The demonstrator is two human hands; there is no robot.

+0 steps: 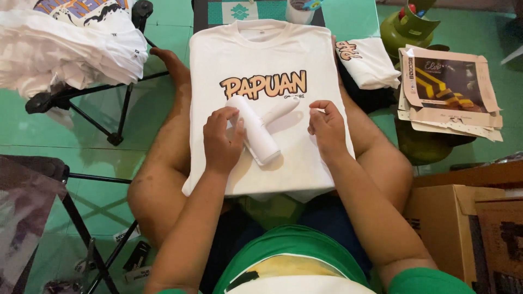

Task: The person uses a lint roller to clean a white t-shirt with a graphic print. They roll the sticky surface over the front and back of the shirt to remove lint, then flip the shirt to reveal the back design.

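— What can't you make out from up here?

— My left hand (222, 142) covers part of the lint roller (256, 129), so I can't tell how its fingers grip; the T-shirt (267, 60) hides my lap and whatever carries it; its near hem drops out of sight over my knees.

— And toward the edges?

— The stack of white shirts (65, 43) is cut by the top-left corner; the cardboard box (463, 228) runs off the right edge; the small items on the floor by the chair legs (136, 256) are too dim to identify.

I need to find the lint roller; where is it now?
In the head view, the white lint roller lies at centre on the white printed T-shirt, under the left hand, left of the right hand.
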